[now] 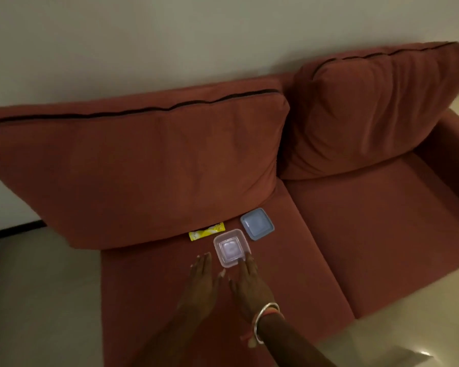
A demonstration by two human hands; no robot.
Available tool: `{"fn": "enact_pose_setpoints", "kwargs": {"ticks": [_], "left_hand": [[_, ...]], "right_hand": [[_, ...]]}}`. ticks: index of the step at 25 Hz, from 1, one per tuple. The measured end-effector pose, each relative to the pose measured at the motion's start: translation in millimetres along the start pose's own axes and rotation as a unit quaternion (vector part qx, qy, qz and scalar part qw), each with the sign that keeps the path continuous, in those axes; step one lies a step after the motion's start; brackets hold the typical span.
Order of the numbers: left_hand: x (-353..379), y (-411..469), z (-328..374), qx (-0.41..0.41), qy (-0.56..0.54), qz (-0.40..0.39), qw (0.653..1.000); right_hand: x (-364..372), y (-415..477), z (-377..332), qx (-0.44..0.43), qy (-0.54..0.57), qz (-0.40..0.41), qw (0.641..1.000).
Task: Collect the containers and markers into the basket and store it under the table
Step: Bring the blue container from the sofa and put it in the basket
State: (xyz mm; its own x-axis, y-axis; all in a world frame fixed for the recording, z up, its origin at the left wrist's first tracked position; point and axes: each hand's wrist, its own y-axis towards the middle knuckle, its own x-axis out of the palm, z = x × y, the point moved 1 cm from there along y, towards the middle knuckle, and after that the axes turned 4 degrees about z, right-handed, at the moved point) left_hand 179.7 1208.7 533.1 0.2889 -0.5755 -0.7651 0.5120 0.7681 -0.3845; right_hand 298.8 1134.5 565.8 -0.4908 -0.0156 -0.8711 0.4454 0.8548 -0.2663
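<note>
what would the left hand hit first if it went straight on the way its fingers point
Probably the yellow packet; the left hand looks set to pass just left of the clear container.

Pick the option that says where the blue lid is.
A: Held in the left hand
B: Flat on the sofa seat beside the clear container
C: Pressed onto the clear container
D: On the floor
B: the blue lid lies flat on the seat cushion, just past the far right corner of the clear container, which stands open with nothing covering it.
</note>
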Motion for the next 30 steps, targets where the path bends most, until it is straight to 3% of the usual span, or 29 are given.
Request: {"fn": "enact_pose_setpoints", "kwargs": {"ticks": [3, 5, 7, 12, 17, 21, 25, 27, 30], "left_hand": [[14, 68, -19, 0.000, -0.062, 0.020, 0.998], [28, 115, -39, -0.054, -0.068, 0.055, 0.995], [47, 150, -58, -0.137, -0.048, 0.115, 0.983], [82, 186, -73, -0.291, -0.102, 0.212, 0.927], [85, 196, -64, -0.329, -0.185, 0.285, 0.881], [76, 186, -63, -0.352, -0.257, 0.341, 0.833], [78, 158, -37, -0.350, -0.294, 0.379, 0.804], [96, 141, -16, -0.344, -0.305, 0.357, 0.813], [132, 119, 15, -0.348, -0.337, 0.322, 0.814]], "right_hand": [[40, 93, 7, -0.063, -0.058, -0.002, 0.996], [72, 155, 12, -0.082, -0.107, -0.003, 0.991], [100, 198, 19, -0.054, -0.135, 0.022, 0.989], [151, 227, 36, 0.036, -0.182, -0.020, 0.982], [154, 238, 42, 0.105, -0.026, 0.035, 0.994], [146, 238, 44, 0.137, 0.143, 0.049, 0.979], [115, 219, 43, 0.094, 0.282, 0.088, 0.951], [100, 209, 54, 0.063, 0.283, 0.100, 0.952], [90, 196, 88, 0.087, 0.236, 0.063, 0.966]]}}
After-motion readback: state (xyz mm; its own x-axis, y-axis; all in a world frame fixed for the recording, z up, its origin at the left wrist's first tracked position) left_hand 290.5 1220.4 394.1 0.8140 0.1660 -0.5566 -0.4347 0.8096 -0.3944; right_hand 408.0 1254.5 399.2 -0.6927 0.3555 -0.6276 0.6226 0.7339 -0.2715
